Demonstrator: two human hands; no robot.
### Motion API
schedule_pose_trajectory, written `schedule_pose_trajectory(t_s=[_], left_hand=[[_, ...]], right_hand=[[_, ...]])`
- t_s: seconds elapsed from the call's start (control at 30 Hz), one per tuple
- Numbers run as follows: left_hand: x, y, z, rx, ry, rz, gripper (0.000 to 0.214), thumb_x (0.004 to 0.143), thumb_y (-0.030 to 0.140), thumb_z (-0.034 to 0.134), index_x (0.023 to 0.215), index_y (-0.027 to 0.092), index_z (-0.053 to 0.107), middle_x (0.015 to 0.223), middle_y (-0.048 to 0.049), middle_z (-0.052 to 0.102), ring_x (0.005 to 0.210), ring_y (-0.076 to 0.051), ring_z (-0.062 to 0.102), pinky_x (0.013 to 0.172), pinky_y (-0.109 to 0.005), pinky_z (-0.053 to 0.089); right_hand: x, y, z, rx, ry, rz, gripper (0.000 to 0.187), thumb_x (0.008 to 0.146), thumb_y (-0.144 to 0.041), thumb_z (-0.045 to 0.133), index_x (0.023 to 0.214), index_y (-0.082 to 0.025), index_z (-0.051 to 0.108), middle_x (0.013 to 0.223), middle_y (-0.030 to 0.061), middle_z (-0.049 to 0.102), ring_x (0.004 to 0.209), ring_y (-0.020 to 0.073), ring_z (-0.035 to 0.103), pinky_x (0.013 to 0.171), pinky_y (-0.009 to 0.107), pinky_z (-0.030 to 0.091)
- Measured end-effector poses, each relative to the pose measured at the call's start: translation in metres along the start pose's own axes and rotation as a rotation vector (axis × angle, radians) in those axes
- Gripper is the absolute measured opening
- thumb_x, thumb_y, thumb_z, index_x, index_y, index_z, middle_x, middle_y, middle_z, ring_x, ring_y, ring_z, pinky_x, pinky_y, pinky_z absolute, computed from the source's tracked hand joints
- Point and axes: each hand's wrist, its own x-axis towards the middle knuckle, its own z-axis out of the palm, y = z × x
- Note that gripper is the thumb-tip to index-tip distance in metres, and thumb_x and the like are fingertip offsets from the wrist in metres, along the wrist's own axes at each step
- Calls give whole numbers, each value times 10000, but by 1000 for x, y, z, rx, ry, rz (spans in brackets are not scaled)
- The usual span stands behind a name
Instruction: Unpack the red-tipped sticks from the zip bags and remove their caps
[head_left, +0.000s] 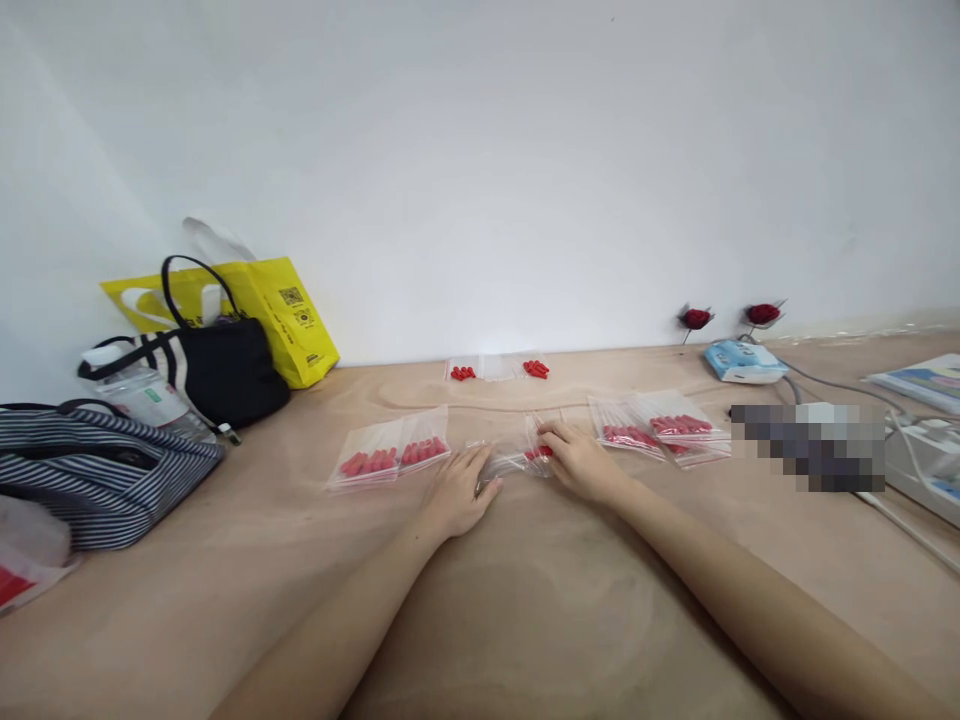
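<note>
My left hand lies flat on the wooden table with its fingers stretched out and the thumb apart. Its fingertips touch the left side of a clear plastic zip bag. On the right side of that bag, the bent fingers of my right hand close over the plastic, next to small red capsule-shaped pieces partly hidden by the fingers. Left of my hands are zip bags of red pieces. Several more filled zip bags overlap to the right.
Against the wall lie two more bags with red pieces. A yellow bag, a black handbag and a striped bag stand left. At right are a tissue pack, two red roses, cables and a power strip.
</note>
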Motion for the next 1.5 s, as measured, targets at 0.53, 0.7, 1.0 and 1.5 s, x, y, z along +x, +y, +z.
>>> schedule_pose_trajectory(t_s=[0.53, 0.7, 1.0, 1.5], left_hand=[[-3, 4, -3, 40, 25, -120, 538, 816, 381, 407, 1289, 137, 328, 1277, -123, 430, 1181, -241, 384, 979, -394, 311], [-3, 0, 4, 81, 55, -125, 428, 860, 323, 325, 1267, 202, 374, 1254, -109, 446, 1165, -232, 402, 965, -390, 316], [-3, 1, 5, 124, 63, -220, 446, 874, 356, 272, 1257, 157, 386, 1244, -147, 447, 1163, -256, 403, 944, -405, 325], [-4, 6, 2, 166, 88, -239, 446, 817, 418, 392, 1218, 226, 433, 1246, -113, 457, 1144, -285, 415, 928, -441, 321]], right_hand=[[-17, 34, -11, 583, 460, 324, 227, 801, -356, 465, 896, -169, 552, 846, 62, 606, 756, 153, 565, 675, 293, 465], [-32, 48, -9, 184, 543, 334, 223, 826, -297, 412, 935, -195, 578, 917, 85, 587, 832, 177, 560, 751, 320, 453], [-40, 50, 11, -171, 179, 275, 307, 806, -134, 344, 980, -193, 590, 947, 85, 575, 828, 173, 555, 717, 282, 447], [-40, 39, 1, -204, -17, 317, 295, 768, -143, 390, 1003, -185, 564, 976, 77, 604, 939, 204, 503, 797, 331, 311]])
